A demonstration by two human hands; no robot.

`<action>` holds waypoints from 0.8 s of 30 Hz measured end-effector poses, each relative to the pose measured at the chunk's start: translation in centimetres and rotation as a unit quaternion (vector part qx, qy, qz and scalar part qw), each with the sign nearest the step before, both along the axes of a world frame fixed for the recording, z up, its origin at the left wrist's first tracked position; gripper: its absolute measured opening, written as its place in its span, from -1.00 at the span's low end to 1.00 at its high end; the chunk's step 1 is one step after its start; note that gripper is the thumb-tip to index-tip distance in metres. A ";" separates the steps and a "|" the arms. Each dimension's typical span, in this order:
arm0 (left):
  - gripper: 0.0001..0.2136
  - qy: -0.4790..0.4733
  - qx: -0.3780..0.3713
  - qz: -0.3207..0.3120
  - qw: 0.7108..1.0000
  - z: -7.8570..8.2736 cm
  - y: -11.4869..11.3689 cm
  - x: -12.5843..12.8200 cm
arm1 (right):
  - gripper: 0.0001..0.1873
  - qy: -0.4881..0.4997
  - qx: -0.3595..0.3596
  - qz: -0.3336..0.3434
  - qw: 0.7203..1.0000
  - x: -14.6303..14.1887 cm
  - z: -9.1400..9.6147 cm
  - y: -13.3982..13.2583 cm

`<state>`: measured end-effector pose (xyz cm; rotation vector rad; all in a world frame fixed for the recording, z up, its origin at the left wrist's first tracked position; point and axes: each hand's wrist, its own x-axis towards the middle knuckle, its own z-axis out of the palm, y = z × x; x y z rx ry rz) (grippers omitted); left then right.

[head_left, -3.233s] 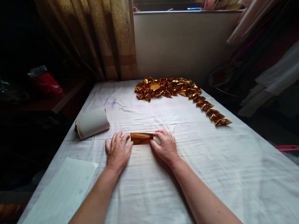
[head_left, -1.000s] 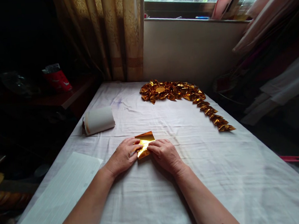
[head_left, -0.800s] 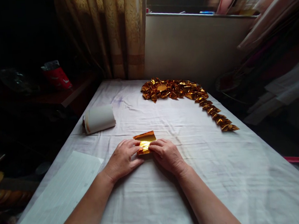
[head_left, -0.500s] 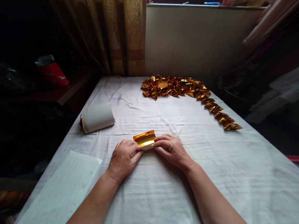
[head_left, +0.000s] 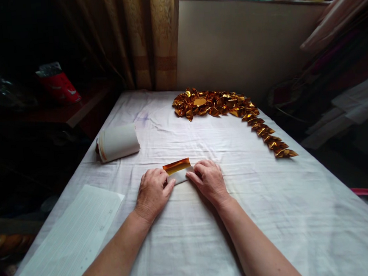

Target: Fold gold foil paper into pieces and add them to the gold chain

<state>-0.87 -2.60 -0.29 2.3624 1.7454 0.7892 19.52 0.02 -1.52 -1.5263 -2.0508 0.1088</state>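
On the white-clothed tabletop [head_left: 185, 240], the left hand [head_left: 152, 191] and right hand [head_left: 211, 180] clamp the left and right ends of a small rectangular gold-and-white foil paper [head_left: 180, 175], apparently to keep its near fold straight.

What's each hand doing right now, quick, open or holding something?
Left hand: closed, holding the left end of the gold foil piece.
Right hand: closed, holding the right end of the same piece.
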 end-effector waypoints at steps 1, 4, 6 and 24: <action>-0.88 0.001 0.002 0.003 1.000 0.0 0.0 0.1 | -0.73 -0.006 0.000 -0.008 1.000 -0.1 0.1 0.0; -0.89 -0.002 0.011 0.007 1.000 0.1 0.0 0.2 | -0.71 -0.022 0.004 -0.029 0.999 -0.3 0.1 -0.1; -0.89 0.000 0.014 0.008 1.000 0.1 -0.1 0.2 | -0.70 -0.028 0.007 -0.039 0.999 -0.6 0.1 -0.1; -0.82 0.014 0.033 0.028 0.999 -0.8 -0.1 0.5 | -0.64 -0.016 0.061 -0.012 0.998 -1.7 -0.1 -1.0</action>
